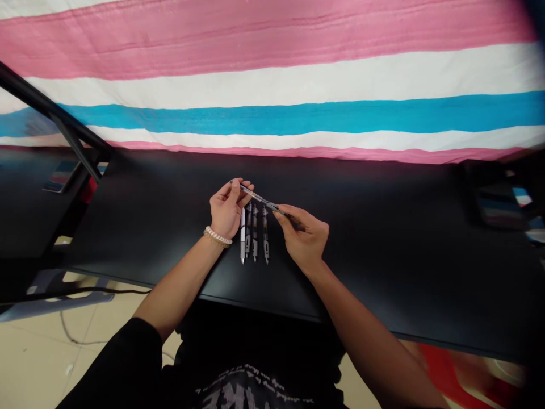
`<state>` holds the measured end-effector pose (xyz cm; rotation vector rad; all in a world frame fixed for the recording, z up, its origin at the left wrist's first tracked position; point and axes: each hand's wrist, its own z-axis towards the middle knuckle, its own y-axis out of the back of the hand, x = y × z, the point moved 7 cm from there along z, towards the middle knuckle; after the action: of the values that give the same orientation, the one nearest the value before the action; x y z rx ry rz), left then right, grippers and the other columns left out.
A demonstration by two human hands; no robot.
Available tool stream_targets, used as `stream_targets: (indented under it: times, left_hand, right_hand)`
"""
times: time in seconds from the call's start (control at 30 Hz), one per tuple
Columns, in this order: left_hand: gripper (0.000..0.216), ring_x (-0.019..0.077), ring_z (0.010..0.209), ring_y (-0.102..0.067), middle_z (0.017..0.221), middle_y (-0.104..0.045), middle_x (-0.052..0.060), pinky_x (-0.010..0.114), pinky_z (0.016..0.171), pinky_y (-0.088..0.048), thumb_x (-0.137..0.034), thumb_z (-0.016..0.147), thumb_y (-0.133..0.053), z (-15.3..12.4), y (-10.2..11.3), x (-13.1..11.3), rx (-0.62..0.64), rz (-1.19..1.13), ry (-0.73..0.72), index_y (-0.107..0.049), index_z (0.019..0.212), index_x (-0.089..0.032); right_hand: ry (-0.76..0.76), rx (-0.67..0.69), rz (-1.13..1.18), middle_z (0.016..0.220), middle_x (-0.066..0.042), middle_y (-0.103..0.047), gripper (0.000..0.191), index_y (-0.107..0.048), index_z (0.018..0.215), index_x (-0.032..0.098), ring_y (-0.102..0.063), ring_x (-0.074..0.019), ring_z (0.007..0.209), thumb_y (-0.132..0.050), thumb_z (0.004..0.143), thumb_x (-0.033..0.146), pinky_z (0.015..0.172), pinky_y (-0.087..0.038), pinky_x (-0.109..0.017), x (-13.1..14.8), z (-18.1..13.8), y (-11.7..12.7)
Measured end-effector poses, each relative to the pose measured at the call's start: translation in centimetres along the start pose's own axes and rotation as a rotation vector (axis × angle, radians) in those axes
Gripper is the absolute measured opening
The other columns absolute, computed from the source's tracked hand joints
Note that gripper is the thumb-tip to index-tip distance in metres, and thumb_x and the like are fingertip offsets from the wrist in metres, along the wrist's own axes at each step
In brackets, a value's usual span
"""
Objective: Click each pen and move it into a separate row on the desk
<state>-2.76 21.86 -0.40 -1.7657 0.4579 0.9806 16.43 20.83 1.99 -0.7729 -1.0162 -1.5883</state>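
Above a black tabletop [361,227], my left hand [227,208] and my right hand [303,236] hold a slim translucent pen [259,199] between them. My left fingers pinch its far end, and my right fingertips grip its other end. Just below the pen, several retractable pens lie side by side, tips toward me. Among them are a white pen [242,233] and a dark pen [265,235]. My left wrist wears a beaded bracelet [218,236].
A pink, white and blue striped cloth [272,113] hangs behind the table. A black metal bar [55,108] crosses the upper left. The table's near edge runs above a tiled floor with a loose cable [80,341]. Something red [447,375] lies at lower right.
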Motion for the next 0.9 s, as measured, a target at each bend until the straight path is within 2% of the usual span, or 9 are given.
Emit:
stream_targets:
  times: [0.17,0.33,0.53,0.6,0.73,0.83,0.9]
  left_hand:
    - [0.02,0.0151,0.087,-0.072,0.091,-0.074,0.005,0.032,0.091,-0.055,-0.032,0.082,-0.077,-0.2,-0.4,0.3,0.029,0.015,0.05,-0.072,0.09,-0.015]
    - [0.016,0.0142,0.087,-0.072,0.09,-0.073,0.005,0.032,0.091,-0.055,-0.03,0.084,-0.076,-0.1,-0.3,0.5,0.027,0.003,0.065,-0.072,0.089,-0.015]
    - [0.017,0.0146,0.09,-0.072,0.094,-0.073,0.004,0.031,0.091,-0.055,-0.031,0.084,-0.076,-0.4,-0.8,0.3,0.072,-0.019,0.052,-0.072,0.092,-0.016]
    - [0.017,0.015,0.091,-0.072,0.094,-0.074,0.004,0.032,0.093,-0.055,-0.031,0.084,-0.076,-0.4,-0.8,0.2,0.058,-0.003,0.05,-0.072,0.092,-0.017]
    - [0.015,0.0155,0.093,-0.072,0.094,-0.074,0.005,0.033,0.095,-0.054,-0.031,0.086,-0.073,-0.4,-0.5,0.1,0.018,0.023,0.036,-0.071,0.091,-0.017]
    - [0.013,0.0149,0.09,-0.072,0.094,-0.074,0.005,0.032,0.093,-0.055,-0.03,0.087,-0.072,-0.4,-0.6,0.0,0.033,0.006,0.026,-0.072,0.091,-0.017]
    - [0.014,0.0146,0.09,-0.072,0.094,-0.074,0.005,0.033,0.094,-0.055,-0.03,0.087,-0.073,-0.4,-0.6,0.1,0.039,0.006,0.027,-0.072,0.091,-0.017]
  right_hand:
    - [-0.026,0.032,-0.009,0.093,-0.001,-0.079,0.012,-0.077,0.096,0.026,-0.075,-0.0183,0.078,-0.073,0.085,0.027,0.077,-0.064,-0.036,-0.2,0.0,-0.3]
    - [-0.188,0.065,0.117,0.083,-0.001,-0.078,0.016,-0.076,0.098,0.024,-0.075,-0.0174,0.069,-0.074,0.085,0.032,0.067,-0.065,-0.033,-1.4,-0.2,-0.9]
    - [-0.314,0.15,0.166,0.069,-0.003,-0.075,0.029,-0.073,0.088,0.019,-0.073,-0.016,0.061,-0.061,0.093,0.044,0.058,-0.063,-0.028,-1.6,-0.3,-1.5]
    - [-0.312,0.156,0.174,0.075,-0.003,-0.077,0.027,-0.073,0.094,0.02,-0.074,-0.0164,0.064,-0.062,0.092,0.045,0.059,-0.063,-0.028,-1.5,-0.2,-1.4]
    - [-0.19,0.125,0.122,0.095,-0.003,-0.077,0.023,-0.071,0.105,0.024,-0.075,-0.0174,0.08,-0.072,0.086,0.037,0.074,-0.064,-0.032,-1.1,0.0,-1.0]
    - [-0.232,0.187,0.132,0.082,-0.002,-0.075,0.022,-0.071,0.102,0.022,-0.073,-0.0154,0.067,-0.067,0.089,0.039,0.066,-0.064,-0.031,-1.5,-0.2,-1.6]
    - [-0.263,0.182,0.143,0.082,-0.002,-0.075,0.025,-0.069,0.102,0.021,-0.073,-0.0154,0.066,-0.068,0.088,0.041,0.063,-0.063,-0.03,-1.7,-0.4,-1.7]
